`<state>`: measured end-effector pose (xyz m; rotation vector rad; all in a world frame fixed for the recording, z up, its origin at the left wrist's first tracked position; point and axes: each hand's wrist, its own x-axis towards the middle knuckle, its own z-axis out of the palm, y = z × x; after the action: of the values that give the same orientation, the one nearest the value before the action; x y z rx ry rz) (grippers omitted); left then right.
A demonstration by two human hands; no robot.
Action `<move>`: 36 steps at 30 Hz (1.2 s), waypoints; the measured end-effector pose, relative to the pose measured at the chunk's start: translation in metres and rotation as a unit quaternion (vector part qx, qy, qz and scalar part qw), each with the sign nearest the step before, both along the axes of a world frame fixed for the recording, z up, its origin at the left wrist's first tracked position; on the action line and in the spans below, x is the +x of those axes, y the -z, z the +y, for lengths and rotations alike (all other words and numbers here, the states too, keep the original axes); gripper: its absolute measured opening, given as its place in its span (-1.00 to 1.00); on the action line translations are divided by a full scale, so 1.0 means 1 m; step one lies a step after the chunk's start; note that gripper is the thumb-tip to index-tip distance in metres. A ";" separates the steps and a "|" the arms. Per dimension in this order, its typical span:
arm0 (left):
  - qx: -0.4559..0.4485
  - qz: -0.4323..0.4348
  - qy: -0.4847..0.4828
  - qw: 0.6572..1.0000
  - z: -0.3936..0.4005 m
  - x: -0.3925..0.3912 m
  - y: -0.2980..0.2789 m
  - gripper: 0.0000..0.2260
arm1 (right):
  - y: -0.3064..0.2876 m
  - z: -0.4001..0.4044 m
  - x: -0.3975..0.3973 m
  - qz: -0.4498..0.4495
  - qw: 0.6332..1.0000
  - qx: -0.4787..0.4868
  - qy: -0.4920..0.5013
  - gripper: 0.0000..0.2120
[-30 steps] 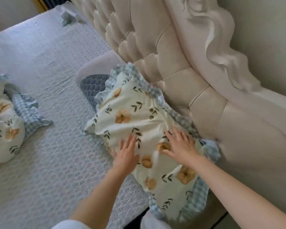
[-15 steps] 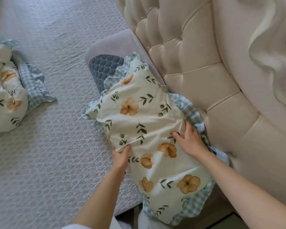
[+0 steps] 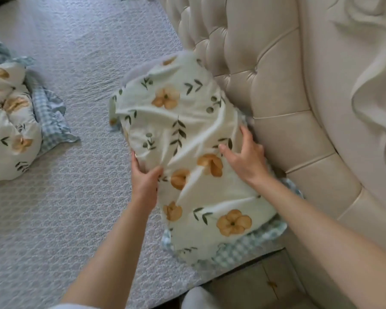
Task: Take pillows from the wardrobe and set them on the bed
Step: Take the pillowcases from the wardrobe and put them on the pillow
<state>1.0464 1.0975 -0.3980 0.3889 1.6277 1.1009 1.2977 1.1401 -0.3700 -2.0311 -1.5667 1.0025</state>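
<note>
A cream pillow [image 3: 187, 134] printed with orange flowers and green leaves, edged in blue check frill, lies at the head of the bed against the tufted headboard [image 3: 265, 74]. My left hand [image 3: 146, 177] grips its left edge, bunching the fabric. On the pillow's right side, by the headboard, my right hand [image 3: 245, 157] holds it with fingers curled around the edge. A second pillow [image 3: 9, 121] of the same print lies at the left edge of the view on the bed [image 3: 76, 197].
The bed is covered in a grey-lilac quilted spread. The beige headboard with carved trim [image 3: 370, 97] runs along the right. A bedside cabinet top [image 3: 254, 284] and my white-socked foot [image 3: 196, 299] show at the bottom.
My hands went from lying flat on the pillow to gripping its two sides. The pillow has lifted and bunched, now hiding the grey and blue quilted cushions behind it.
</note>
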 end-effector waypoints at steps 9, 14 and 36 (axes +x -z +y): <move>-0.137 0.095 0.208 0.964 0.016 0.011 0.025 -0.09 | 0.037 0.039 0.018 -0.081 0.977 -0.171 -0.102 -0.20; -0.201 0.029 0.144 0.968 -0.025 0.015 0.050 -0.04 | 0.051 0.014 0.031 -0.026 0.980 -0.187 -0.056 -0.15; -0.180 0.191 0.296 0.919 -0.082 0.027 0.011 -0.26 | 0.024 -0.099 0.047 -0.270 0.928 -0.196 -0.165 -0.24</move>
<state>1.0736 1.0156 -0.4095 0.8209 1.8292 0.2660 1.3449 1.0408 -0.3941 -2.5273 -2.1959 0.9820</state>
